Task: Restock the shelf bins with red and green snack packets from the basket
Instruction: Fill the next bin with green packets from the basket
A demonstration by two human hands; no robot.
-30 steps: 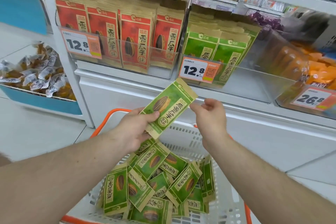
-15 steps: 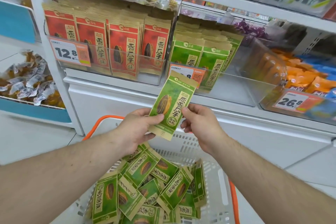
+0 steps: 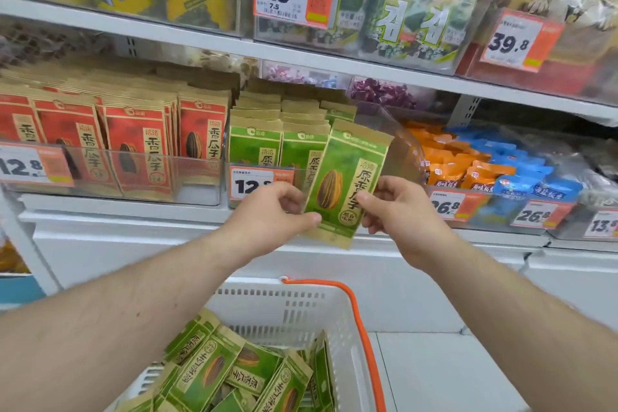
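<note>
Both hands hold 1 green packet [image 3: 346,182] upright just in front of the shelf; the left hand [image 3: 271,216] pinches its lower left edge between thumb and curled fingers, the right hand [image 3: 398,211] pinches its right edge the same way; directly behind it the clear green bin [image 3: 406,157] holds rows of standing green packets, its right part bare; the red bin [image 3: 197,177] beside it stands packed with red packets [image 3: 137,144]; below, the white basket [image 3: 284,309] holds a loose heap of green packets [image 3: 234,375].
</note>
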